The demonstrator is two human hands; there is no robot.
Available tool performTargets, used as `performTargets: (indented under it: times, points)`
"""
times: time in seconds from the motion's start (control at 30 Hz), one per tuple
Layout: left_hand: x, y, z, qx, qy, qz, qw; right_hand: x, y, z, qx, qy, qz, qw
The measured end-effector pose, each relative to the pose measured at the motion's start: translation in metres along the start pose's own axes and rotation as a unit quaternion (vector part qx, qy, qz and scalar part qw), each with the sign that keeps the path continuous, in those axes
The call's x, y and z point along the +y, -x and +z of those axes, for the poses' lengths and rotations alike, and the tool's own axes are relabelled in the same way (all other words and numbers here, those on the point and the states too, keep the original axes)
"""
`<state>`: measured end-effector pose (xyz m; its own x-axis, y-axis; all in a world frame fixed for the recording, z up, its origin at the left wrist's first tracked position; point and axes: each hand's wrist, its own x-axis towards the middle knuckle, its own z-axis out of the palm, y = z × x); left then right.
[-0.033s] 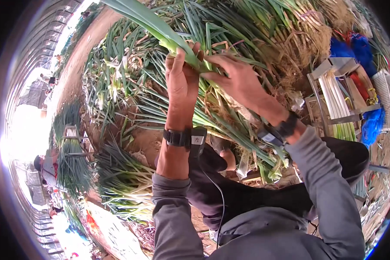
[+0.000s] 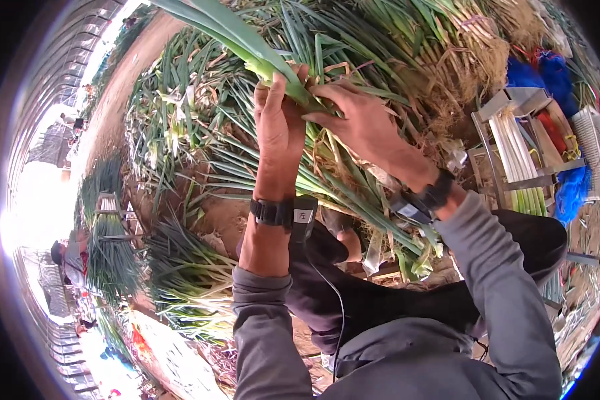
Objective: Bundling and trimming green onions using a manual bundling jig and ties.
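Note:
A large green onion (image 2: 230, 35) with broad green leaves slants from the upper left edge down into my two hands. My left hand (image 2: 273, 120) is closed round its stalk, thumb up along the near side. From the right, my right hand (image 2: 363, 120) reaches across, its thumb and fingers bent about the lower part of the same stalk, just beside my left hand. What lies between those fingertips is partly hidden. Below and behind the hands is a heap of green onions (image 2: 353, 200), with loose dry outer leaves among them.
Bundled green onions with brown roots (image 2: 477, 57) lie at the far right. Nearer stands a metal rack (image 2: 543, 175) holding white stalks, beside blue netting (image 2: 570, 193). Left are a second rack (image 2: 110, 213), more green onions (image 2: 187, 267) and a person (image 2: 73, 260). My legs are folded below.
My right hand has shifted very slightly left along the stalk. My left hand and the green onion are almost where they were.

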<state>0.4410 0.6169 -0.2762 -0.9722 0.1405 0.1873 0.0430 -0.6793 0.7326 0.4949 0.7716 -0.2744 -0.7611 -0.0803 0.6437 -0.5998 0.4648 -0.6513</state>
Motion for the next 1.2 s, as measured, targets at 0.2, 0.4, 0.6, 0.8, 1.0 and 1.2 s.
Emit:
performTargets:
  times: [0.2, 0.4, 0.6, 0.8, 1.0, 1.2]
  points:
    - [0.001, 0.006, 0.006, -0.02, -0.017, -0.021, 0.999, 0.013, -0.006, 0.001, -0.019, 0.0, 0.042, 0.999]
    - [0.008, 0.003, 0.008, -0.016, -0.033, 0.051, 0.998, 0.012, 0.01, -0.015, 0.028, -0.032, 0.222, 0.974]
    - [-0.008, 0.007, 0.012, 0.012, 0.002, 0.037, 0.999, 0.002, 0.008, 0.013, -0.011, 0.049, 0.09, 0.995]
    - [-0.018, 0.008, 0.009, 0.032, -0.028, 0.049, 0.998, 0.01, 0.019, 0.021, 0.006, 0.116, 0.037, 0.993]
    - [-0.03, 0.011, 0.006, 0.064, -0.045, 0.07, 0.994, 0.012, 0.026, 0.033, 0.001, 0.161, 0.081, 0.984]
    - [-0.019, 0.013, 0.013, 0.05, -0.079, 0.067, 0.993, 0.027, 0.018, 0.021, -0.011, 0.075, 0.154, 0.985]
